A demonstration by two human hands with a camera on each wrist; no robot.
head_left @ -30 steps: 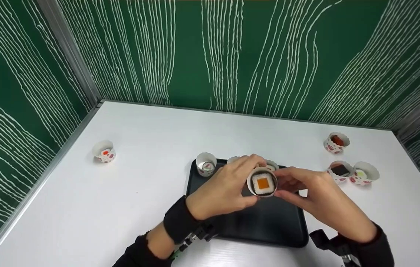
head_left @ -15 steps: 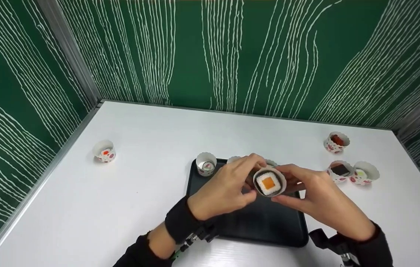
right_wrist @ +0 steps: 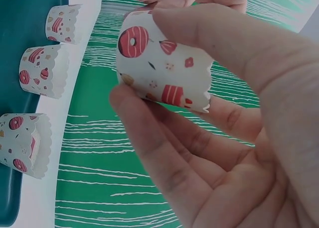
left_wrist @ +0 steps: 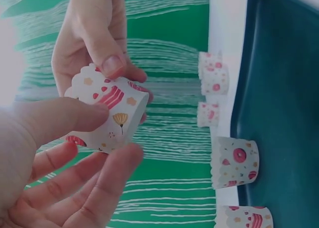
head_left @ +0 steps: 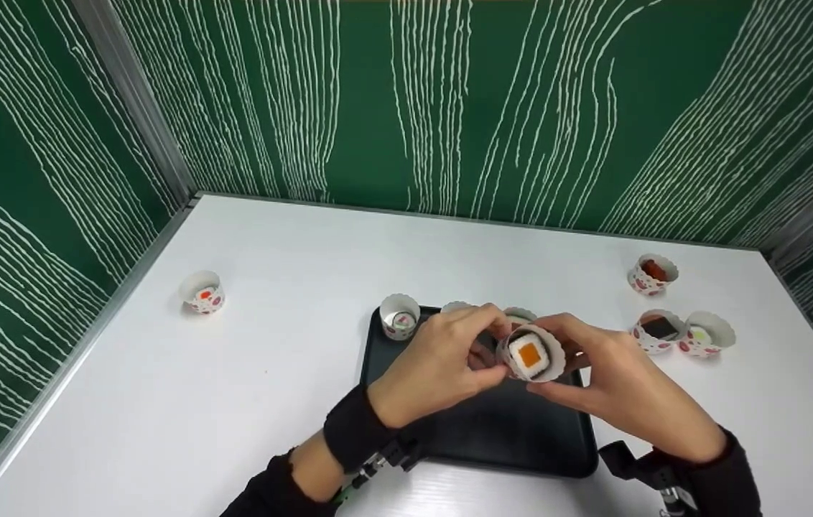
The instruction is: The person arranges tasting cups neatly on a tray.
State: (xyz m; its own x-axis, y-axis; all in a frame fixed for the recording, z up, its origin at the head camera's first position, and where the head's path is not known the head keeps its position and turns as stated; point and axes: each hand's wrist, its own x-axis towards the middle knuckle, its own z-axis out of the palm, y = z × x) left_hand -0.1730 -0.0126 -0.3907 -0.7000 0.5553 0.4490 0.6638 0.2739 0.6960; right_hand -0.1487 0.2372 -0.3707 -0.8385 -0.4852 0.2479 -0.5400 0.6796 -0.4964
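In the head view a patterned paper baking cup (head_left: 556, 355) is held up over the black tray (head_left: 500, 438), its open top tilted toward the camera. Inside it sits a square sushi roll (head_left: 530, 353) with white rice and an orange centre. My left hand (head_left: 439, 362) grips the cup's left side; the left wrist view shows the thumb on the cup's wall (left_wrist: 130, 101) and fingers beneath. From the other side my right hand (head_left: 615, 370) grips the same cup, thumb and fingers around its wall (right_wrist: 154, 71) in the right wrist view.
Along the tray's far edge stand three more cups: a left one (head_left: 391, 323), a middle one (head_left: 457, 306) and a right one (head_left: 520, 313), partly hidden by my hands. Filled cups (head_left: 645, 283) stand at the table's right. A lone cup (head_left: 209, 305) stands far left.
The held cup has shifted a little to the right and turned, so more of its inner wall shows. Both hands keep hold of it and have barely moved.
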